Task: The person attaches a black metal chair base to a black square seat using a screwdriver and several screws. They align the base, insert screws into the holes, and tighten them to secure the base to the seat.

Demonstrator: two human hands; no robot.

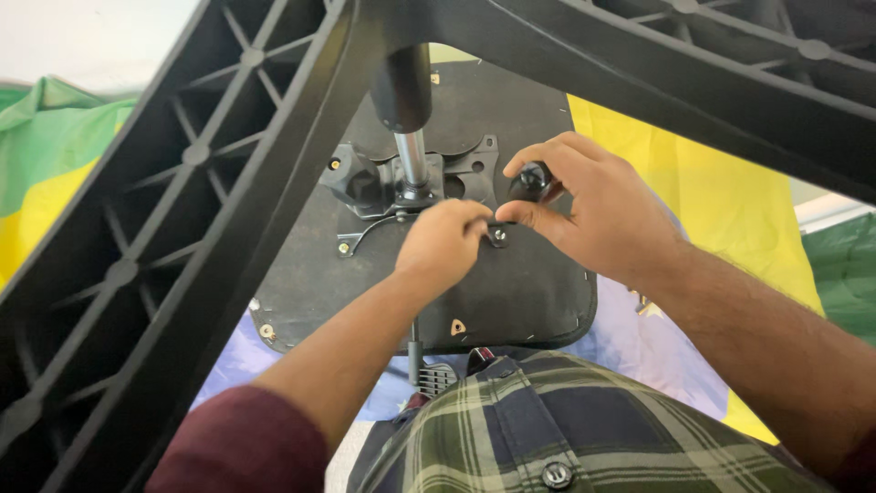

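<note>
An upturned office chair lies below me, its black seat underside (pixel 511 292) facing up. A metal mechanism plate (pixel 456 173) with a black knob (pixel 351 183) is fixed to it, and a gas cylinder (pixel 409 128) rises from the middle. My left hand (pixel 443 242) is closed at the plate's near edge, by a small bolt bracket (pixel 499 236). My right hand (pixel 579 205) grips a black rounded handle (pixel 529 181) just right of the cylinder. What my left fingers hold is hidden.
Black ribbed legs of the chair base (pixel 182 210) cross close to the camera at left and along the top (pixel 730 82). Green and yellow cloth (pixel 730 210) lies under the chair. A lever handle (pixel 436 374) sticks out near my plaid shirt (pixel 566 429).
</note>
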